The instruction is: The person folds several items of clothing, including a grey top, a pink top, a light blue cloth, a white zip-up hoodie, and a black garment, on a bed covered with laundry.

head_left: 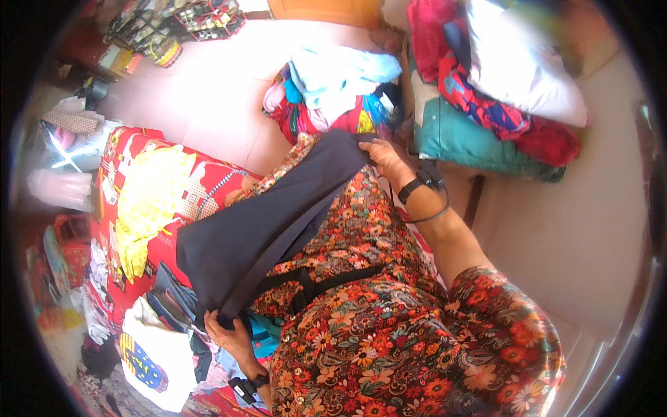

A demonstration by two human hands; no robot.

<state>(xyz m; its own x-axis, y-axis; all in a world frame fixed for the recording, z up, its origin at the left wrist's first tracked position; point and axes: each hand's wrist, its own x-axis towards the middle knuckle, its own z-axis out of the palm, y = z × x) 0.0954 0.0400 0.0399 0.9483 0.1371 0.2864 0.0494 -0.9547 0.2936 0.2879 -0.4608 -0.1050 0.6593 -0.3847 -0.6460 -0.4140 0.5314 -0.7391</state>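
Note:
A dark navy garment (260, 219) is stretched across my lap; its exact kind does not show. At its far right corner my right hand (389, 163) is closed, pinching the edge between thumb and fingers. My left hand (231, 340) grips the near left edge, with some fingertips hidden under the cloth. Between the hands the fabric hangs in a long diagonal fold over my flowered dress (375, 299). Just left of the garment lies a yellow patterned cloth (153, 201) on a red printed cover (226, 181).
Beyond my lap, a heap of clothes with a light blue piece (340, 73) sits on the floor. A white pillow (521, 69) and teal bundle (465, 135) are stacked at far right. Near my left hand lie a white printed cloth (156, 354) and other folded clothes.

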